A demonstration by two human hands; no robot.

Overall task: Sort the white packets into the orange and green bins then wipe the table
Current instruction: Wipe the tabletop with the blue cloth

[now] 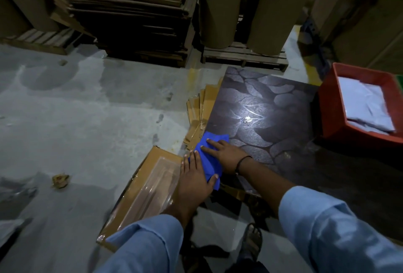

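Wiping step in hand; sorting judged done, with white packets [366, 107] in orange bin [329, 107] and none seen on counter [272, 102]. Blue cloth [209, 148] at near-left corner of counter. Right grip [222, 153] flat, fingers straight, pressing cloth. Left grip [194, 174] flat on cloth's near edge, thumb over it, probably pressing rather than pinching; dim view. Next: sweep with 2 hands toward lit centre, pressure even.

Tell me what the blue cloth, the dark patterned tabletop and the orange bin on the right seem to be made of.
Blue cloth: soft fabric, perhaps microfibre, matte; it folds and creases where pressed.
Dark patterned tabletop: probably laminate over board, glossy; it mirrors a sharp spot of light.
Orange bin: likely moulded plastic, smooth; uniform colour and rigid straight walls.
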